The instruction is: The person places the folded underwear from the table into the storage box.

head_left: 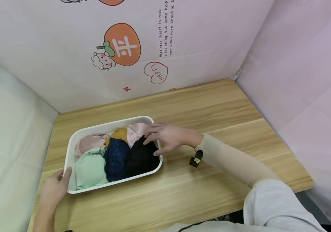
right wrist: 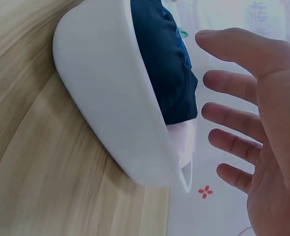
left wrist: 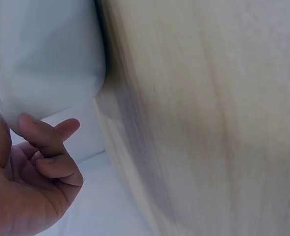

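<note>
A white plastic bin (head_left: 113,182) on the table holds folded cloth pieces in two rows. Its front row has a mint green piece (head_left: 90,169), a patterned navy one (head_left: 116,159) and a black one (head_left: 142,158). Behind lie a dusty pink piece (head_left: 91,143), a mustard one (head_left: 119,134) and a pale pink one (head_left: 136,131). With thumb and fingers, my left hand (head_left: 52,188) pinches the bin's left-end wall, as the left wrist view also shows. My right hand (head_left: 166,137) hovers over the right end, fingers spread above the black cloth; the right wrist view shows it holding nothing.
The bin stands on the left part of a wood-grain table (head_left: 212,111). A printed white curtain (head_left: 188,48) rises behind it, with plain sheets at the left (head_left: 9,129) and right (head_left: 304,80). A small black device (head_left: 195,159) is strapped at my right wrist.
</note>
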{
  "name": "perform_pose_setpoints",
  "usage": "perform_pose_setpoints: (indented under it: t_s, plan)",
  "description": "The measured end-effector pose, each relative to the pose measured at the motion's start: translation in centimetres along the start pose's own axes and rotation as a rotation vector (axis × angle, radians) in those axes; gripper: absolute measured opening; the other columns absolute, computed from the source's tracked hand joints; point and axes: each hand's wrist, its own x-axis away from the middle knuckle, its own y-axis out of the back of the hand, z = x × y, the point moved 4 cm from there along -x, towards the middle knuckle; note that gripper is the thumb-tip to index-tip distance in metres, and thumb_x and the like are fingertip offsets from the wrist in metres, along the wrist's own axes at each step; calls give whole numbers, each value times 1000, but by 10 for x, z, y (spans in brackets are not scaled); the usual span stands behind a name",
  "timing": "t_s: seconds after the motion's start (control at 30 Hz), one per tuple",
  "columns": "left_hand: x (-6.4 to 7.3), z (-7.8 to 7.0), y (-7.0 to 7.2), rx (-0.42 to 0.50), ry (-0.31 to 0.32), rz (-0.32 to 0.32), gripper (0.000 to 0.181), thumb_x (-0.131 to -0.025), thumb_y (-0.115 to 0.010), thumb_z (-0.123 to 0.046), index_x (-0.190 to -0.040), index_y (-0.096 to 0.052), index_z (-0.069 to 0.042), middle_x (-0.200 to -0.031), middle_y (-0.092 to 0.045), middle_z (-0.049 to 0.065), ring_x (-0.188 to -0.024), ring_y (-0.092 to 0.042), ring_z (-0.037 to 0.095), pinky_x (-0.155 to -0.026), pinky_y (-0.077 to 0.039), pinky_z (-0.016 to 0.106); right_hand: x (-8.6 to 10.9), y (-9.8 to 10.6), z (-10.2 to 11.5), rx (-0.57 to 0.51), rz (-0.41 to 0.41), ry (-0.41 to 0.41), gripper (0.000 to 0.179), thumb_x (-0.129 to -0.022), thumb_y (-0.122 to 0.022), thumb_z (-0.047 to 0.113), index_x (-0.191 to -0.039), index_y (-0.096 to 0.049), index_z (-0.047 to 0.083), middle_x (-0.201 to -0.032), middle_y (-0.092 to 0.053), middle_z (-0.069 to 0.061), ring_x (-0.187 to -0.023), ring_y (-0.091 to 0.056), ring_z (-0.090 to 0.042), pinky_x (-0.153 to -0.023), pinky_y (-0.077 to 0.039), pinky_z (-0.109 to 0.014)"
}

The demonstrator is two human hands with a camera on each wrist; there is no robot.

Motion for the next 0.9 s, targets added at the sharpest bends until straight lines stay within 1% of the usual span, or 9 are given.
perform_pose_setpoints:
  t_s: [0.07,0.2,0.3,0.4,0.53,0.63,0.73,0.83,0.9]
  plan:
    - [1,1,2,-9,-7,-22,68,-98,-27,-50,-127,-51,6,-97,-67,23,-84,-61,38,-64,-44,38,3,1,-2,-17,-17,-3,48,-82,-64,48,-122,-61,22,-128,-56,-3,-124,-47,-26,-111,-29,-44]
    - [3,3,6,-15,22,-53,67,-98,-25,-50,-125,-53,4,-92,-68,19,-75,-61,30,-57,-39,30,10,3,-6,-31,-38,-20,46,-83,-64,46,-121,-62,21,-127,-58,-2,-123,-49,-23,-110,-31,-40]
    - [6,5,9,-17,45,-73,65,-99,-25,-47,-124,-54,5,-89,-67,18,-70,-58,25,-54,-38,27,16,6,-9,-31,-63,-21,44,-83,-65,43,-121,-63,20,-125,-60,0,-120,-50,-20,-109,-33,-39]
    - [9,5,15,-37,26,-124,60,-100,-26,-41,-121,-55,7,-86,-66,20,-67,-58,26,-53,-38,29,24,9,-13,-32,-83,-34,42,-83,-65,40,-121,-62,20,-123,-60,1,-118,-51,-20,-109,-32,-41]
    - [13,-3,25,-69,-40,-236,51,-99,-33,-33,-113,-59,9,-79,-66,22,-63,-59,30,-52,-39,35,38,13,-21,-38,-88,-95,41,-85,-63,40,-122,-61,21,-122,-60,3,-119,-50,-19,-108,-33,-42]
    - [15,-13,32,-84,-89,-293,46,-98,-38,-29,-108,-62,9,-76,-66,22,-62,-59,32,-53,-41,40,47,16,-26,-34,-97,-136,39,-86,-61,40,-121,-61,23,-122,-60,5,-119,-50,-17,-107,-35,-40]
    - [16,-23,37,-89,-121,-305,43,-97,-39,-27,-105,-63,8,-80,-66,22,-67,-61,35,-56,-42,44,55,20,-31,-19,-116,-158,38,-87,-60,40,-121,-61,24,-121,-60,6,-118,-51,-16,-105,-37,-39]
    - [15,-34,42,-93,-150,-292,42,-97,-39,-29,-104,-64,5,-82,-66,20,-71,-61,34,-56,-42,42,60,24,-35,-5,-134,-173,37,-87,-62,38,-121,-62,23,-121,-61,5,-117,-52,-16,-102,-39,-40]
    - [14,-42,46,-100,-183,-291,40,-97,-40,-29,-100,-64,2,-80,-65,16,-68,-59,30,-54,-39,37,63,27,-37,-2,-145,-181,37,-86,-64,35,-120,-62,21,-120,-62,5,-116,-52,-17,-101,-40,-41]
